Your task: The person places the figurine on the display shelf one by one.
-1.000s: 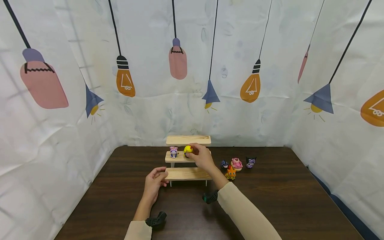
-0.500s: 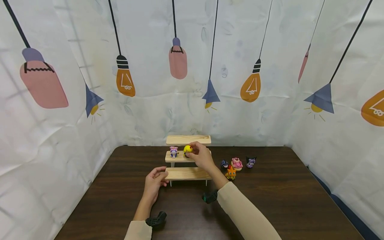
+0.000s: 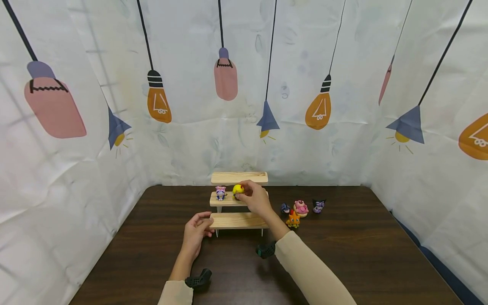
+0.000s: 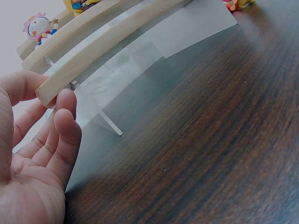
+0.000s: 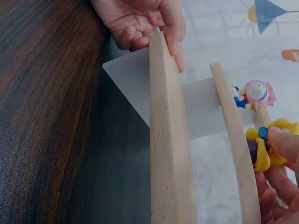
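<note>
A three-tier wooden display stand (image 3: 238, 220) with clear supports stands at the back of the table. My left hand (image 3: 195, 235) pinches the left end of its lowest shelf, thumb on top and fingers beneath, as the left wrist view shows. My right hand (image 3: 258, 199) holds a yellow figurine (image 3: 238, 189) between thumb and fingers at the middle shelf; in the right wrist view the figurine (image 5: 268, 147) is right at the shelf's edge. To its left on that shelf stands a figurine with a pink headpiece (image 3: 220, 193), upright and apart from it.
Right of the stand, on the dark table (image 3: 343, 254), are an orange figurine (image 3: 293, 219), a pink figurine (image 3: 300, 209), a small dark blue figurine (image 3: 285, 208) and a black and purple one (image 3: 318, 206). A patterned cloth (image 3: 244, 144) hangs behind.
The yellow figurine and my right hand have shifted very slightly left. My left hand stays on the lowest shelf.
</note>
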Available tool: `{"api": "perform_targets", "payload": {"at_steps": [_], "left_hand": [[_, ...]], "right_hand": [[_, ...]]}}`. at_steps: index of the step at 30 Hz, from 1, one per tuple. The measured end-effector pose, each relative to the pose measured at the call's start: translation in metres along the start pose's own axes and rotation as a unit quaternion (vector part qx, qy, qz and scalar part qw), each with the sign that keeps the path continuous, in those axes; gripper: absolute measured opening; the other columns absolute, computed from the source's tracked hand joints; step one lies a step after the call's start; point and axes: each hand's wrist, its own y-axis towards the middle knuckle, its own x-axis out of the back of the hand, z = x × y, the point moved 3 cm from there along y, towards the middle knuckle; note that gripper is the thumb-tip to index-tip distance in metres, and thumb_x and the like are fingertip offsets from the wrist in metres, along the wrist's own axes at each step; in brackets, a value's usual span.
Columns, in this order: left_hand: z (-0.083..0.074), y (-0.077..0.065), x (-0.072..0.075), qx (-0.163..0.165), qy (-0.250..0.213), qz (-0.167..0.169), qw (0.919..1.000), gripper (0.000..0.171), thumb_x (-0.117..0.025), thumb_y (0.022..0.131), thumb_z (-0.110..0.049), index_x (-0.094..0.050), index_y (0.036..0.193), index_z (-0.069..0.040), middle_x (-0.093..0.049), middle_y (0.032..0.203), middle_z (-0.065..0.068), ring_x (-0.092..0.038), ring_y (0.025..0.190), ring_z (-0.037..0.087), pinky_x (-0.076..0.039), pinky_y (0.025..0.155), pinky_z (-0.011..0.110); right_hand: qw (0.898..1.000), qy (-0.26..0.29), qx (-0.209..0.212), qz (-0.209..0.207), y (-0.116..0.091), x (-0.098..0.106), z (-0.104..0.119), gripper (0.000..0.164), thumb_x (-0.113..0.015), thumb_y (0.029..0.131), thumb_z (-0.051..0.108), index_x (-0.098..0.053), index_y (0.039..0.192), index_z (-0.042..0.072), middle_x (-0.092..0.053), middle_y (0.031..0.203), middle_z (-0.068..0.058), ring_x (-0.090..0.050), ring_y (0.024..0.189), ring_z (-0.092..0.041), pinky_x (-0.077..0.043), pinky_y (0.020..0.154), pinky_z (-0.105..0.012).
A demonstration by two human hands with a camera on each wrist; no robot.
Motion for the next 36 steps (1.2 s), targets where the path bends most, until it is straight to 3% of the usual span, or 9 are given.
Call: {"api": "perform_targets", "payload": {"at_steps": [13,23,36], "left_hand": [[-0.001,0.000,0.000,-0.001,0.000,0.000,1.0000,0.035,-0.069,0.097,-0.009,-0.059,0.128,0.003,-0.070,0.083,-0.003,-0.065,0.063,0.015,-0.055,0.057,0.024],[-0.001,0.000,0.000,-0.008,-0.008,0.001,0.9999,0.035,-0.068,0.096,-0.007,-0.059,0.128,0.006,-0.070,0.082,-0.003,-0.064,0.062,0.014,-0.053,0.056,0.023],[-0.001,-0.002,-0.001,-0.008,-0.007,-0.003,0.9999,0.035,-0.068,0.096,-0.007,-0.059,0.128,0.006,-0.070,0.083,-0.002,-0.064,0.062,0.014,-0.053,0.055,0.023]], "right_hand": [[1.000,-0.008,0.000,-0.008,0.000,-0.001,-0.001,0.039,-0.077,0.093,0.021,-0.067,0.129,0.014,-0.073,0.116,-0.008,-0.069,0.100,-0.024,-0.059,0.090,-0.040],[0.999,0.021,-0.024,-0.004,-0.003,0.001,-0.004,0.041,-0.076,0.093,0.024,-0.065,0.132,0.016,-0.071,0.120,-0.005,-0.067,0.104,-0.023,-0.058,0.092,-0.041],[0.998,0.055,-0.012,-0.008,-0.020,0.020,-0.014,0.032,-0.074,0.095,0.023,-0.068,0.125,0.013,-0.071,0.110,-0.003,-0.066,0.098,-0.019,-0.057,0.091,-0.040]]}}
